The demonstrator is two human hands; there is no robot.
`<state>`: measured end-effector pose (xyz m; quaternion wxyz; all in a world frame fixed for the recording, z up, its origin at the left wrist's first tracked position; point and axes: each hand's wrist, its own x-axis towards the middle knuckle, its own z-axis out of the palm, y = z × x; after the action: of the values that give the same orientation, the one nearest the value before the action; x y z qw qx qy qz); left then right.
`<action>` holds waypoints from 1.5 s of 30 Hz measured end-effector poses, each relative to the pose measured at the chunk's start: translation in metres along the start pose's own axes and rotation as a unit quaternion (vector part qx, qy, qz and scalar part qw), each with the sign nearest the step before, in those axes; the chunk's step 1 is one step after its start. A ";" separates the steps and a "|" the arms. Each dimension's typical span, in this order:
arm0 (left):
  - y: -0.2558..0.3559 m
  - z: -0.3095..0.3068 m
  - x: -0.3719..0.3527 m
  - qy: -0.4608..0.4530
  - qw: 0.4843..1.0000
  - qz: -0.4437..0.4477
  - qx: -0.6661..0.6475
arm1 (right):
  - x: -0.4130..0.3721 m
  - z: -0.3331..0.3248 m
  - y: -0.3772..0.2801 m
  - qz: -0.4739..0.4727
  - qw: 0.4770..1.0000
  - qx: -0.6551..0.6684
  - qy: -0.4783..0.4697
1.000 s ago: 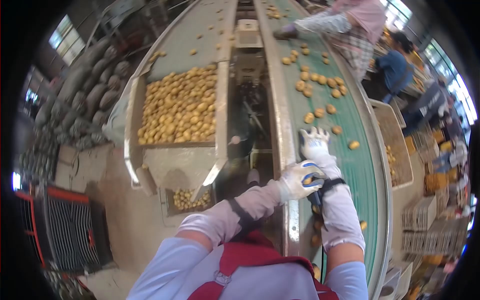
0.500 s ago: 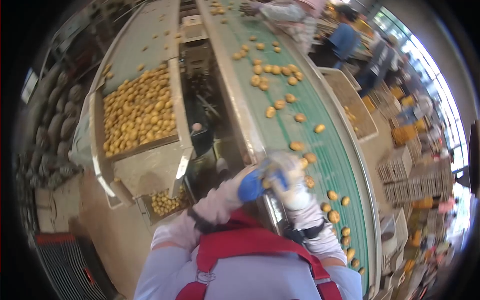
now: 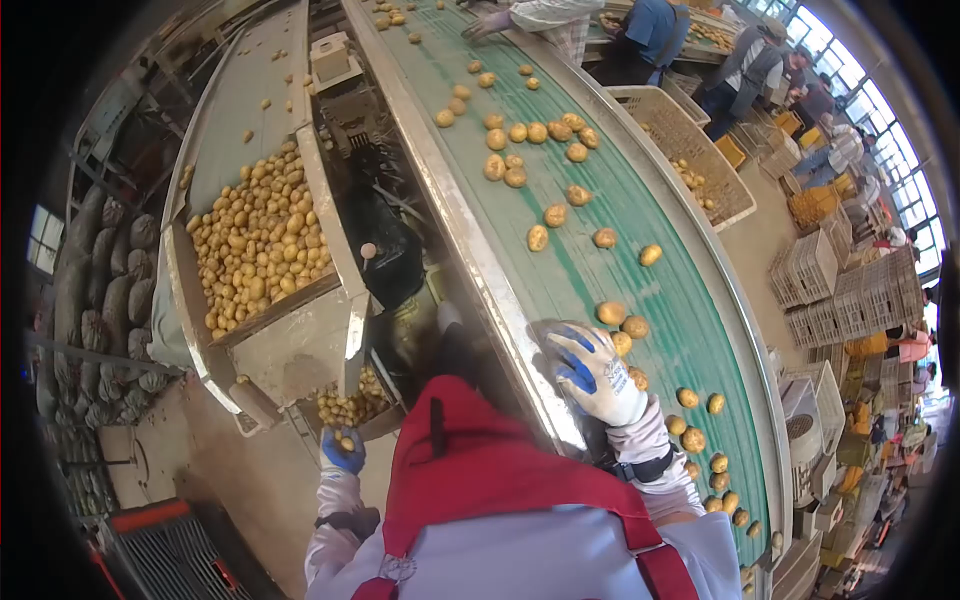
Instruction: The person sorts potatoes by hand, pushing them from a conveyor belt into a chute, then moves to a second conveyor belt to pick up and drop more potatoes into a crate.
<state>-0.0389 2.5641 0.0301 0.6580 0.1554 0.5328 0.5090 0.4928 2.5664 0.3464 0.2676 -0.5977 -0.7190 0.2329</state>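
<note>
My left hand [image 3: 343, 452], in a white and blue glove, is low at the left beside a crate of small potatoes [image 3: 350, 402]. Its fingers are closed around a potato [image 3: 346, 443]. At the near edge of the green conveyor belt [image 3: 680, 320] is my right hand [image 3: 600, 373], gloved the same way. Those fingers curl toward the metal rail [image 3: 500, 310], and whatever they hold is hidden. Several potatoes [image 3: 622, 326] lie on the belt just beyond the right hand, with others scattered up and down it.
A wooden-sided bin heaped with potatoes [image 3: 262, 240] stands at left. Between bin and belt runs a dark gap with machinery [image 3: 385, 250]. Across the belt are a plastic crate [image 3: 735, 205], stacked crates [image 3: 805, 270] and several people. A co-worker's gloved hand [image 3: 488, 24] reaches over the far belt.
My left hand has moved away from my right hand, down and left to the crate, with a potato. My right hand has shifted slightly right along the rail.
</note>
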 end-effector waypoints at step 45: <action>0.109 0.237 -0.083 -0.331 0.910 -0.247 -0.036 | 0.003 0.018 -0.004 -0.107 0.994 0.015 -0.001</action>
<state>0.1169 2.6218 0.2479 0.9066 0.1541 0.2868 0.2685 0.4773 2.5679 0.3360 0.2995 -0.5130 -0.7755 0.2139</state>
